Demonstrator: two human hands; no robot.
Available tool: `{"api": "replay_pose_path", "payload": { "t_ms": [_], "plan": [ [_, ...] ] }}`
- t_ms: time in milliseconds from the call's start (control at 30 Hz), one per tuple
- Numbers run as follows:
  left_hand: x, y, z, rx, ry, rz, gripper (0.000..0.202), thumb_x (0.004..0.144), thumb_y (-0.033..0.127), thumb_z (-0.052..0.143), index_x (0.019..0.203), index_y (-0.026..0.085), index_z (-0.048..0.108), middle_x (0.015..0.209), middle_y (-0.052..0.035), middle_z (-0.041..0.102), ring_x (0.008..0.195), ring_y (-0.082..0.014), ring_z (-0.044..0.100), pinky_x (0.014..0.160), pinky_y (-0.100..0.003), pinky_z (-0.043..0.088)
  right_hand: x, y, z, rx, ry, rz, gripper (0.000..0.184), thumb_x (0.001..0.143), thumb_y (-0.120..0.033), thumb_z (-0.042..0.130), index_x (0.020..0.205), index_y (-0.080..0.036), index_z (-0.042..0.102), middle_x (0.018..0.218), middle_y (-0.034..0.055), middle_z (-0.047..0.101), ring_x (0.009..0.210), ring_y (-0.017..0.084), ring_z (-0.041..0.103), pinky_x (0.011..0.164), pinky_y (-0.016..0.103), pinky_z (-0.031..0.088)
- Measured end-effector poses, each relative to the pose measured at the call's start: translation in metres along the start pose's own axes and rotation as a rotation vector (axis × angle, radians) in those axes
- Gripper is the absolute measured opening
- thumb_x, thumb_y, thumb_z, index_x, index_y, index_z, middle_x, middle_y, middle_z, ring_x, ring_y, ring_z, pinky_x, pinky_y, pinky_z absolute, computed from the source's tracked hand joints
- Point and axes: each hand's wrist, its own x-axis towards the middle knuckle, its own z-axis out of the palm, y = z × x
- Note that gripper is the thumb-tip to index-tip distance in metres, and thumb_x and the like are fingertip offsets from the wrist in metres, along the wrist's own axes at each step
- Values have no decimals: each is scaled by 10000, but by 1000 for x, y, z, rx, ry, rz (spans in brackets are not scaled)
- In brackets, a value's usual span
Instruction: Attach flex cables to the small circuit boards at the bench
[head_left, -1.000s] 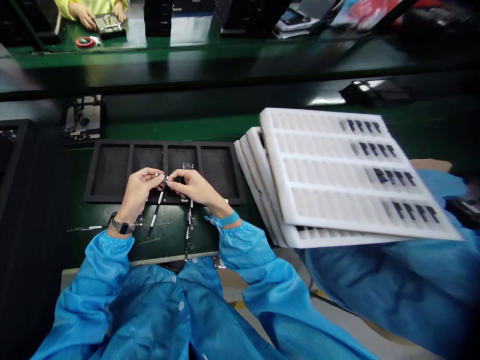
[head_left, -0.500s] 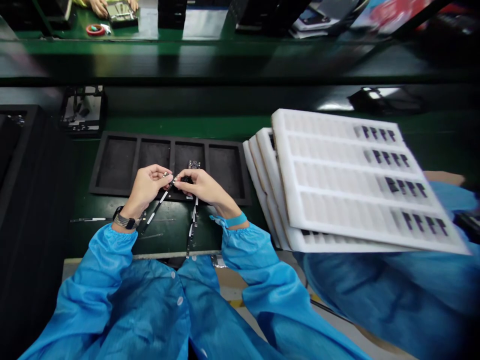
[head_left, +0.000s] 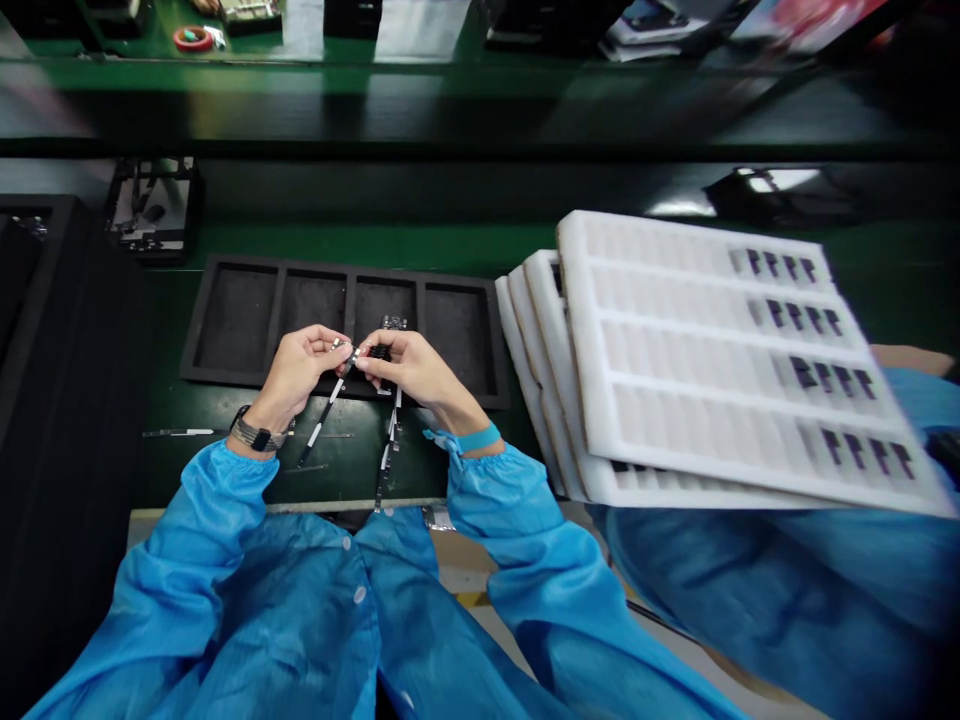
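Hardly any change, as the left hand (head_left: 296,370) and right hand (head_left: 417,366) stay pinched on the top end of the strip (head_left: 325,412), over the near edge of the tray (head_left: 240,315), so the fingertip work apparently continues.

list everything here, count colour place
bench: 1, green, centre
divided tray: 1, black, bench centre
held strip: 1, black-white, tray's near side
loose strip: 1, black-white, left
trailing strips: count unclear, black-white, between wrists
foam trays: several, white, right
small parts: about 16, black, top foam tray
device: 1, dark, far left
ring: 1, red, upper left
block: 1, black, left edge
neighbour's clothing: 1, blue, lower right
watch: 1, dark, left wrist
wristband: 1, blue, right wrist
sleeves: 2, blue, bottom
left hand: 1, at held strip
right hand: 1, at held strip
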Motion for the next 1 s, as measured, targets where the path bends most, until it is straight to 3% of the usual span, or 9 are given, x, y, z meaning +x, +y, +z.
{"api": "replay_pose_path", "payload": {
  "t_ms": [367,500,667,767,867,1000],
  "plan": [
    [-2,10,-5,-3,-3,6,358,639,291,979,846,125,739,693,-28,700,630,-136,650,637,-266,521,-1,-6,7,33,71,-36,549,699,-648,935,828,-199,648,708,22,705,573,150,636,512,269,525],
    [-2,12,-10,-34,-13,6,323,640,250,943,866,124,749,668,-20,687,607,-134,645,616,-263,513,1,-4,13,-80,104,-64,531,737,-667,900,775,-206,639,705,30,704,552,150,611,476,265,467],
    [0,15,-20,-65,42,26,292,624,223,920,827,118,739,695,-38,706,603,-134,647,582,-256,494,3,-7,7,-273,186,-192,424,842,-617,811,795,-205,719,657,9,643,580,152,543,571,298,453],
    [3,23,-36,-124,114,68,261,651,204,877,868,130,754,739,-35,717,625,-128,649,578,-247,480,16,-17,-5,-475,257,-266,299,913,-500,768,856,-206,777,705,21,671,634,169,556,646,318,463],
    [5,31,-55,-199,188,143,245,673,175,841,902,133,763,758,-31,714,642,-122,643,569,-236,456,46,-30,-7,-829,198,-273,149,929,-356,778,938,-214,822,772,46,726,728,214,639,743,350,501],
    [8,37,-71,-306,264,174,172,677,142,808,834,132,739,720,-22,699,615,-109,620,542,-220,424,92,-46,17,-1399,118,14,214,906,-253,816,1104,-175,833,1063,180,812,1010,344,753,872,416,558]
  ]
}}
